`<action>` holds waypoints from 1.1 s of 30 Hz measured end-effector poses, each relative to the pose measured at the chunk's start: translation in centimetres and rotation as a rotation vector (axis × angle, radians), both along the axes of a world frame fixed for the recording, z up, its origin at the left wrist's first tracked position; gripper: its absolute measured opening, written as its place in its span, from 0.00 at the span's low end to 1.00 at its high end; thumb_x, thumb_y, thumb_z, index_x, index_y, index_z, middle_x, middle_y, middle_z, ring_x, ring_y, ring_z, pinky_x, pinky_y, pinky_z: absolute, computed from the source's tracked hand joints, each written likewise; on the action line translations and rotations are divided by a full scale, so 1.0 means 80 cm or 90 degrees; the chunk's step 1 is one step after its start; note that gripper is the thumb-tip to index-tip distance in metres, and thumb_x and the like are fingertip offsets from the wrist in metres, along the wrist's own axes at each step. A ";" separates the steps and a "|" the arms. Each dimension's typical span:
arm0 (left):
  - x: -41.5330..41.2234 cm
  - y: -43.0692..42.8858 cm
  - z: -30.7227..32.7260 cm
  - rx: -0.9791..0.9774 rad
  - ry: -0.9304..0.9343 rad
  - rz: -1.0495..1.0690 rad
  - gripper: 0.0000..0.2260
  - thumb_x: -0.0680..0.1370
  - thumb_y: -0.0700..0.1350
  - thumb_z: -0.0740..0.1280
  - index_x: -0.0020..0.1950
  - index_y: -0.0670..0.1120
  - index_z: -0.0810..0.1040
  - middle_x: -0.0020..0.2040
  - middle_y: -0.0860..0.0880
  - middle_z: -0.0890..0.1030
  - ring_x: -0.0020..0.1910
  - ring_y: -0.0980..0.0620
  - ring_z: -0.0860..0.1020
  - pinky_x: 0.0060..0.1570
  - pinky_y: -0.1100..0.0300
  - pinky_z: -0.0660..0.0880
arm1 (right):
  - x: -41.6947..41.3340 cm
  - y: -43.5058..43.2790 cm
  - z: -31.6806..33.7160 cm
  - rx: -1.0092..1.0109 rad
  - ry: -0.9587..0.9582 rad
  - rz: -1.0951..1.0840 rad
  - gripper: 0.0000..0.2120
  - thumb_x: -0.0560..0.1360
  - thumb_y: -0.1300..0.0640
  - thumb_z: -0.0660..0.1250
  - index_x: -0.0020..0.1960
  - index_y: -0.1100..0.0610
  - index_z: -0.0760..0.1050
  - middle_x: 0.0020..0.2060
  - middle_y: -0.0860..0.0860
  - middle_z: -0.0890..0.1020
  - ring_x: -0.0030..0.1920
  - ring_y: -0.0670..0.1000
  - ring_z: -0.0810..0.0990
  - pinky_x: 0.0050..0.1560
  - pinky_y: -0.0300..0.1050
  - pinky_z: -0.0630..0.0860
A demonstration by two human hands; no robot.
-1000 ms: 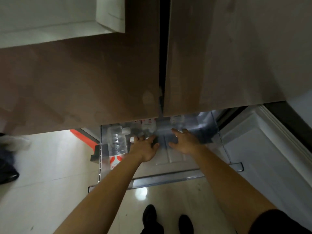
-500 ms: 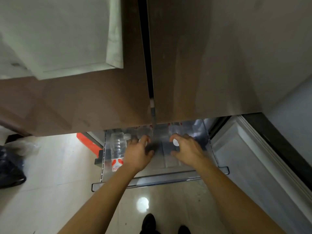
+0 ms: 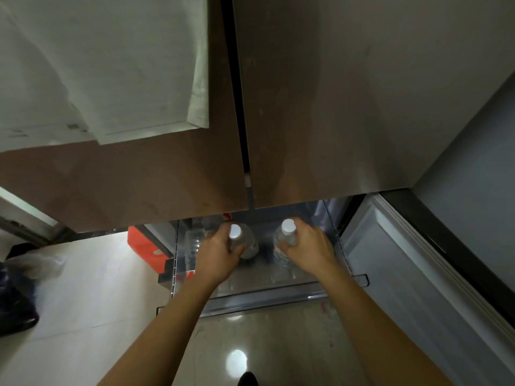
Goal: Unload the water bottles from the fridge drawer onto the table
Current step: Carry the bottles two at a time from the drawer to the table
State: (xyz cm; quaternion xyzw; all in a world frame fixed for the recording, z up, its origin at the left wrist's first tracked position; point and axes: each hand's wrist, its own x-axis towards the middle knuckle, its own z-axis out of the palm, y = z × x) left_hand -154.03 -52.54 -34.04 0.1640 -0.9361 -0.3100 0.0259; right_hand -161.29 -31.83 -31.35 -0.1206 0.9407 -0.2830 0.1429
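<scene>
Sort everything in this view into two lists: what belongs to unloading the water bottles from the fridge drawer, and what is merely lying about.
Belongs to the job: left hand gripping the left-hand bottle; right hand gripping the right-hand bottle; third bottle lying in the fridge drawer.

Just lying about: orange box; dark bag, both on the floor.

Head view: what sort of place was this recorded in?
Probably a home kitchen, though little of the room shows. A fridge with two metal doors fills the view, its bottom drawer is pulled out with water bottles in it, over glossy pale floor tiles.
</scene>
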 end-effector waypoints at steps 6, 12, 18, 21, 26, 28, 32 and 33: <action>0.008 0.016 -0.016 0.062 0.025 -0.013 0.28 0.69 0.51 0.78 0.66 0.52 0.72 0.62 0.44 0.71 0.60 0.44 0.71 0.57 0.55 0.72 | 0.015 -0.002 -0.028 -0.023 0.028 -0.072 0.33 0.67 0.49 0.79 0.67 0.49 0.69 0.65 0.55 0.68 0.65 0.60 0.72 0.57 0.51 0.76; 0.031 0.027 -0.034 0.154 0.004 -0.078 0.25 0.75 0.53 0.73 0.64 0.58 0.62 0.58 0.55 0.77 0.52 0.61 0.78 0.46 0.77 0.71 | 0.044 -0.013 -0.065 -0.193 -0.006 -0.119 0.35 0.72 0.59 0.77 0.72 0.49 0.62 0.72 0.55 0.69 0.69 0.58 0.73 0.65 0.53 0.74; 0.043 0.028 -0.029 0.137 0.057 -0.085 0.20 0.78 0.49 0.70 0.68 0.52 0.69 0.61 0.53 0.78 0.58 0.54 0.78 0.56 0.56 0.79 | 0.063 -0.004 -0.068 -0.234 -0.013 -0.140 0.35 0.72 0.61 0.77 0.73 0.50 0.64 0.70 0.53 0.73 0.69 0.54 0.73 0.64 0.43 0.72; 0.055 0.027 -0.014 0.177 0.102 -0.015 0.19 0.78 0.48 0.70 0.67 0.57 0.68 0.60 0.54 0.78 0.57 0.57 0.79 0.57 0.56 0.79 | 0.075 0.002 -0.055 -0.258 -0.014 -0.137 0.34 0.72 0.58 0.77 0.73 0.48 0.65 0.70 0.51 0.74 0.69 0.54 0.73 0.59 0.41 0.70; 0.089 0.044 0.024 0.212 0.171 0.078 0.23 0.77 0.48 0.71 0.68 0.59 0.64 0.59 0.65 0.75 0.57 0.64 0.76 0.58 0.54 0.78 | 0.093 0.004 -0.011 -0.291 0.010 -0.084 0.36 0.72 0.52 0.77 0.73 0.44 0.61 0.70 0.50 0.74 0.69 0.54 0.73 0.59 0.45 0.74; 0.107 0.053 0.046 0.237 0.223 0.126 0.24 0.78 0.48 0.71 0.69 0.57 0.65 0.61 0.63 0.75 0.61 0.62 0.76 0.62 0.51 0.77 | 0.101 0.004 0.011 -0.316 0.029 -0.045 0.36 0.72 0.51 0.77 0.73 0.44 0.61 0.69 0.49 0.74 0.68 0.53 0.74 0.58 0.45 0.75; 0.155 0.073 0.086 0.251 0.299 0.220 0.22 0.78 0.45 0.70 0.69 0.57 0.67 0.63 0.58 0.76 0.64 0.57 0.75 0.65 0.56 0.74 | 0.123 -0.002 0.033 -0.375 0.059 0.058 0.34 0.72 0.55 0.77 0.71 0.42 0.64 0.69 0.47 0.74 0.67 0.47 0.71 0.59 0.44 0.73; 0.170 0.079 0.098 0.242 0.323 0.239 0.21 0.78 0.44 0.70 0.68 0.58 0.68 0.62 0.61 0.76 0.64 0.58 0.75 0.64 0.59 0.74 | 0.129 -0.006 0.039 -0.390 0.062 0.094 0.34 0.72 0.56 0.77 0.71 0.42 0.64 0.69 0.46 0.74 0.66 0.45 0.70 0.59 0.43 0.72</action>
